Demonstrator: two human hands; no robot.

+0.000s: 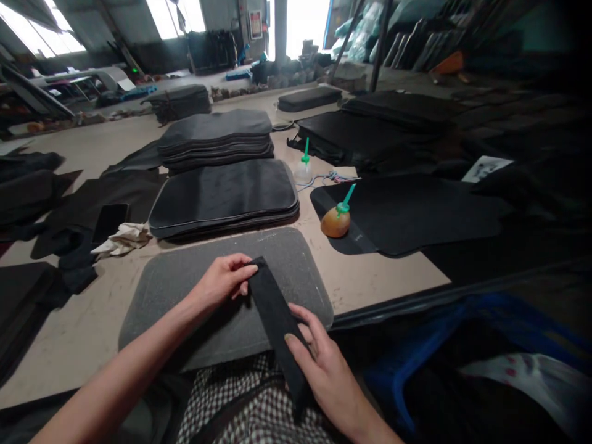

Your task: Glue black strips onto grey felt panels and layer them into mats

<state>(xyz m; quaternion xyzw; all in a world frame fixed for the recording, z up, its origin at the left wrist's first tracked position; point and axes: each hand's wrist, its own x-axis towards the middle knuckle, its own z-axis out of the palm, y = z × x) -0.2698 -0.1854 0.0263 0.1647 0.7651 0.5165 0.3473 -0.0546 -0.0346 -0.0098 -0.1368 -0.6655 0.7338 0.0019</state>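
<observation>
- At far left, dark fabric pieces (21, 169) spread over the pale tabletop (383, 283), a black phone (111, 222) among them and a crumpled whitish cloth (123, 239) just beside it.
- Left of center, a stack of black panels (224, 191) rises directly beyond the work area, a second stack (215, 132) behind it; a single gray panel (185, 271) lies flat in front, beneath the hands.
- At center, a person's left hand (229, 276) pinches the far end of a black strip (272, 305) between thumb and fingers.
- The strip slants from that pinch down toward the person, crossing the gray panel, its near end over a checked garment (213, 401).
- The right hand (324, 357) grips the strip's lower half along its right edge, thumb on top (the other fingertips are partly hidden).
- To the right, a clear bottle (304, 169) and an amber one (335, 222), both green-spouted, stand well clear of the strip, the amber one on a black sheet (416, 209).
- At lower right, a blue-edged container (401, 394) sits below the table edge.
</observation>
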